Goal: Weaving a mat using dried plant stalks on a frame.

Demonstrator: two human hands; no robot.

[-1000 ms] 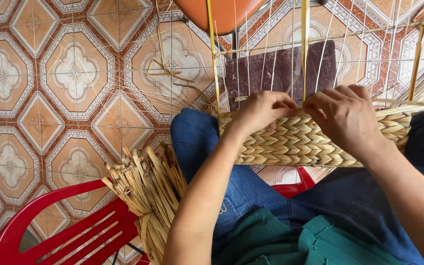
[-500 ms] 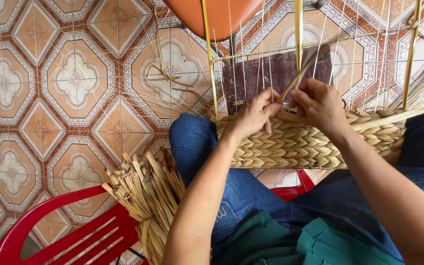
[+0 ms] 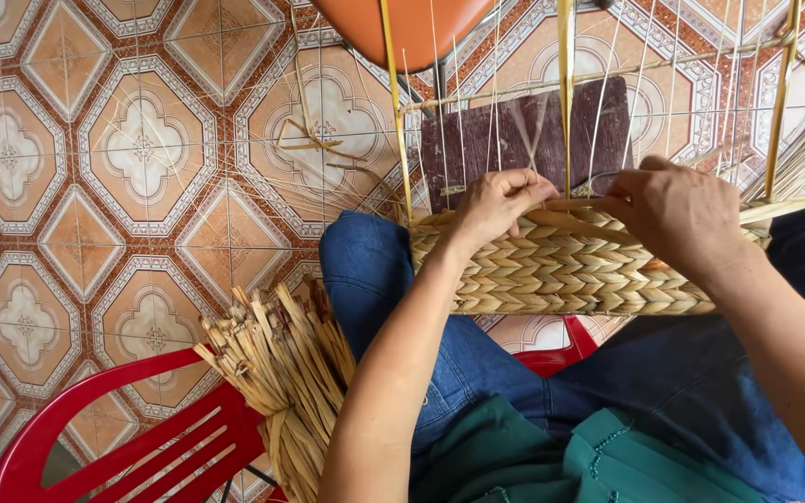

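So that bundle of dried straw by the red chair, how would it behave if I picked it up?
The straw bundle probably feels light: its strips look dry and thin. It would likely hold together, since it seems tied near the middle, though the splayed ends may flop. The cut tips look brittle, so rough handling might crack them. It leans on the red chair.

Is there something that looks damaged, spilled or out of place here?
Only a few loose straw strips lie scattered on the tiled floor, beyond the woven basket. The weave looks even under both the left hand and right hand.
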